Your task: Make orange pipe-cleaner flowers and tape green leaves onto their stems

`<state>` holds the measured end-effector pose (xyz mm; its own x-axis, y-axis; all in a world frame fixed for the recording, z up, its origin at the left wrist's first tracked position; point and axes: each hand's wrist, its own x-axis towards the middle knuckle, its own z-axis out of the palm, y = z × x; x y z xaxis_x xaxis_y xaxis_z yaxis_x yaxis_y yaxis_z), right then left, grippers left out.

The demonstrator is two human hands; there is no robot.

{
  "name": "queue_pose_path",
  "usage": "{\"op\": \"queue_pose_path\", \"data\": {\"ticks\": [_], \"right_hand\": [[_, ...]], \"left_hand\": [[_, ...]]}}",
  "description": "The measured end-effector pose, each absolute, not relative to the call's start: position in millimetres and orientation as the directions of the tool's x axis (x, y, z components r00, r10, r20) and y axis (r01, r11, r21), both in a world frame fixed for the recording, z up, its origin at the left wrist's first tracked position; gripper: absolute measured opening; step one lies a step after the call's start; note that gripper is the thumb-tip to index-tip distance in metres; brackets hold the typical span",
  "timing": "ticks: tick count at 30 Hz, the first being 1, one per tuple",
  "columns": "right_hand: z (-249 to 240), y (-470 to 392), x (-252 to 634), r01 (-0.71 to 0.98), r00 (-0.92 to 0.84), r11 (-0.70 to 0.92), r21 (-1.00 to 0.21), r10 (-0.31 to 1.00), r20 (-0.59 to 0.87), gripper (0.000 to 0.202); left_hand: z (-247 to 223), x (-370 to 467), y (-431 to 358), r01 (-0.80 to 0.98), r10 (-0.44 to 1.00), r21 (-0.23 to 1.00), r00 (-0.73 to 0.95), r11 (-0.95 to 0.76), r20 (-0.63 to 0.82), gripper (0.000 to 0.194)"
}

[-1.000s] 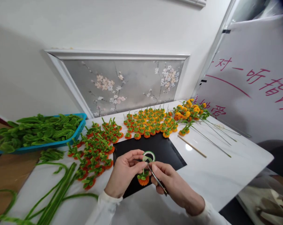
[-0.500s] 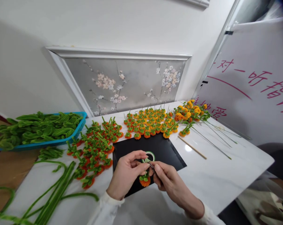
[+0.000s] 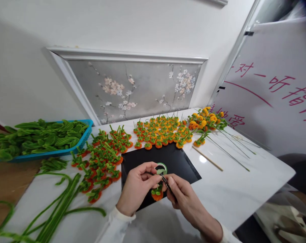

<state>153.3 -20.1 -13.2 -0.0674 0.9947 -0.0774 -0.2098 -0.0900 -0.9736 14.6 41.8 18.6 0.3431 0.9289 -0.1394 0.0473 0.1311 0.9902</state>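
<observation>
Over a black mat (image 3: 140, 158), my left hand (image 3: 139, 185) is closed, its thumb and fingertips pinching a pale green strip (image 3: 160, 171) that looks like floral tape. My right hand (image 3: 184, 194) is wrapped round a slim dark metal tool (image 3: 168, 185); whether it is tweezers or small scissors I cannot tell. The tool's tip meets the strip by the left fingertips. Right behind the fingers is a green-and-white tape roll (image 3: 164, 166), partly covered. An orange pipe-cleaner flower (image 3: 157, 194) with green leaves shows just below the fingertips; what supports it is hidden.
Several orange flowers (image 3: 97, 175) stand left of the mat, yellow-orange ones (image 3: 163, 131) behind it. A blue basket (image 3: 88, 133) holds green leaves. Green pipe cleaners (image 3: 59, 207) lie front left. At right are a thin stick (image 3: 207, 158) and long-stemmed flowers (image 3: 205, 119) on the white table (image 3: 244, 189).
The dark tool has tilted and more of it shows in my right hand, its tip now at the green strip. My left hand has barely moved.
</observation>
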Motion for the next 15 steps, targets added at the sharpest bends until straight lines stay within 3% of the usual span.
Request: {"op": "queue_pose_path", "data": {"ticks": [15], "right_hand": [[-14.7,-16.3,152.7,-0.142,-0.032,0.015,-0.990,0.999,0.020,0.035]], "left_hand": [[22.4,19.2,37.8,0.089,0.911,0.991,0.393,0.097,-0.125,0.027]]}}
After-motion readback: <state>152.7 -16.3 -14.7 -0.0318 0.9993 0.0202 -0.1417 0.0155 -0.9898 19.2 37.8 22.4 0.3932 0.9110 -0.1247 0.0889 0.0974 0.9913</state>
